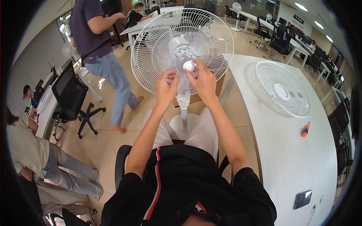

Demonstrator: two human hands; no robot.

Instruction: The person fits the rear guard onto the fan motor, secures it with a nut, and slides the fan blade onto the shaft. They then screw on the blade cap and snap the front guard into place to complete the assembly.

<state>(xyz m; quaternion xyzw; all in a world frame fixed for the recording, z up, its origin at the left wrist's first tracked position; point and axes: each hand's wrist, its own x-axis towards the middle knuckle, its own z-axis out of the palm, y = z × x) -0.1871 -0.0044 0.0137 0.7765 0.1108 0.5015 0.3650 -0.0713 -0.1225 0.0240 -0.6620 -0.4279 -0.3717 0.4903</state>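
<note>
In front of me stands a white pedestal fan on a round base (175,122), its rear wire grille (147,52) in place and its front uncovered. At the hub, my right hand (203,81) pinches a white round knob (189,66) between thumb and fingers. My left hand (166,87) is to the left of the hub, its fingers curled in at the edge of a clear fan blade (181,81); the see-through plastic is hard to make out there. The front grille (281,90) lies on the white table (286,158) to my right.
An orange and blue screwdriver (306,130) and a dark phone-like device (302,199) lie on the table. A person in jeans (113,75) walks by at left, near a black office chair (69,92). Another person (49,150) stands at lower left. More desks and fans are behind.
</note>
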